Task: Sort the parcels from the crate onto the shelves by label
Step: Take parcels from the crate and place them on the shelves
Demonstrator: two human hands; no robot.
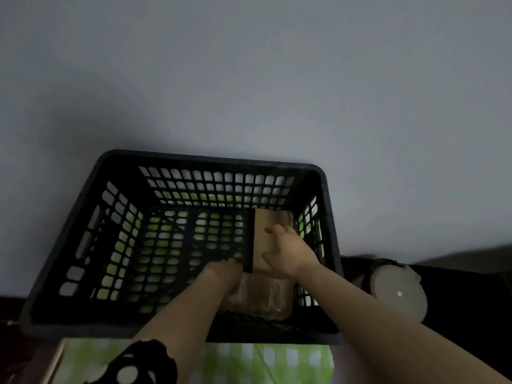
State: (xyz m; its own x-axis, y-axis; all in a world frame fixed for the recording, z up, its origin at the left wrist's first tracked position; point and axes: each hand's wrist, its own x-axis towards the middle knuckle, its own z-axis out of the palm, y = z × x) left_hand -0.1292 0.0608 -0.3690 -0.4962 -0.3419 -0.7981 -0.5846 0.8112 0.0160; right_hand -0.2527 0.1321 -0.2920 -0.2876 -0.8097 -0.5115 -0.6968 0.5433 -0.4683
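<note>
A black lattice crate [83, 217] stands against a pale wall. Two parcels lie along its right side. The brown cardboard parcel [266, 220] with a dark left edge is the farther one. The near parcel [266, 297] is wrapped in shiny tape. My right hand [288, 253] rests on top of the cardboard parcel with fingers spread and thumb toward its near edge. My left hand [224, 273] reaches down inside the crate, its fingers curled at that parcel's near left corner, above the taped one. The light is dim and the fingertips are hard to make out.
The crate sits on a green checked cloth [249, 358], which shows through the lattice floor. A round grey device [399, 289] lies on a dark surface just right of the crate. A dark patterned sleeve [144, 364] covers my left upper arm.
</note>
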